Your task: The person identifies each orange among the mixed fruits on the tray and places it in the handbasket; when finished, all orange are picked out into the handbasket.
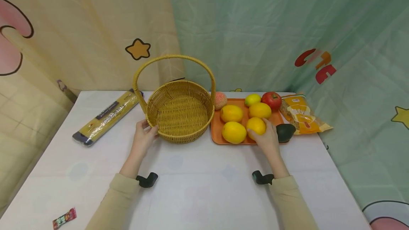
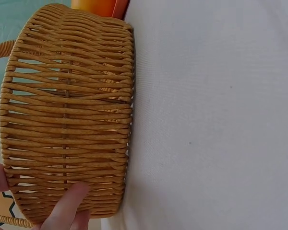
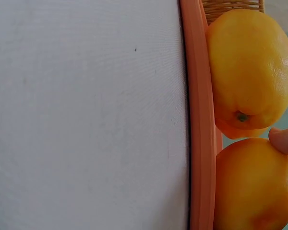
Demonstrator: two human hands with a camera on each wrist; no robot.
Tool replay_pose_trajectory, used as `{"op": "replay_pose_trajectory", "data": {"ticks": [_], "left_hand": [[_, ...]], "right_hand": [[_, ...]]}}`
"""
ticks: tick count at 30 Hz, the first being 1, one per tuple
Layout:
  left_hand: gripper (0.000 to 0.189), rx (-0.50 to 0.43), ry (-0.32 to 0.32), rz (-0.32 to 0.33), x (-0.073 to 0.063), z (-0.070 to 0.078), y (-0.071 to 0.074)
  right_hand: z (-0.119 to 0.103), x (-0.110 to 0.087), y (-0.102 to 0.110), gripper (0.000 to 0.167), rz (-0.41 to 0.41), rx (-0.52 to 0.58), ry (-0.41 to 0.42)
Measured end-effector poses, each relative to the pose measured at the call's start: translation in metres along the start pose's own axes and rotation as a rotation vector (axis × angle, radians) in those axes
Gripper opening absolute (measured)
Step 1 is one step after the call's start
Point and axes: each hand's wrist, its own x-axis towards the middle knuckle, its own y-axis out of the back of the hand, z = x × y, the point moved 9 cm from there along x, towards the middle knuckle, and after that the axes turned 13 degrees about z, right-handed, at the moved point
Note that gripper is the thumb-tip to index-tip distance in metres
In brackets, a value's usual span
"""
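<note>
A wicker basket [image 1: 183, 114] with a tall arched handle stands left of an orange tray [image 1: 220, 140]. At its near left side, my left hand [image 1: 144, 136] holds the rim, thumb over the edge and fingers against the woven wall [image 2: 62, 134]. My right hand [image 1: 267, 137] is on a yellow-orange fruit [image 1: 256, 126] at the tray's near side, thumb and fingers on opposite sides of it. A second yellow fruit [image 3: 252, 67] lies beside it on the tray. Part of the held fruit is hidden by the hand.
More yellow fruits [image 1: 231, 113], a lemon [image 1: 253, 99], a red apple [image 1: 271, 100], a dark green fruit [image 1: 285, 132] and a pink round thing [image 1: 220, 100] are around the tray. An orange snack bag [image 1: 301, 114] lies right, a long noodle pack [image 1: 107, 118] left, a small wrapper [image 1: 65, 218] nearer.
</note>
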Motion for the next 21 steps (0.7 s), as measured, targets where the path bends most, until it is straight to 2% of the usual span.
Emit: {"op": "replay_pose_trajectory", "data": {"ticks": [8, 12, 17, 21], "left_hand": [[0.063, 0.001, 0.009, 0.004, -0.006, -0.002, 0.003], [0.063, 0.004, 0.006, 0.006, -0.009, -0.002, 0.004], [0.062, 0.01, -0.002, -0.001, -0.011, -0.002, 0.005], [0.062, 0.024, -0.008, -0.009, -0.011, -0.002, 0.006]], "right_hand": [[0.007, 0.0, 0.003, 0.082, 0.044, 0.043, -0.037], [0.005, -0.002, 0.012, 0.083, 0.087, 0.066, -0.048], [-0.012, -0.004, 0.029, 0.082, 0.158, 0.129, -0.02], [-0.036, -0.006, 0.035, 0.082, 0.172, 0.224, 0.028]]}}
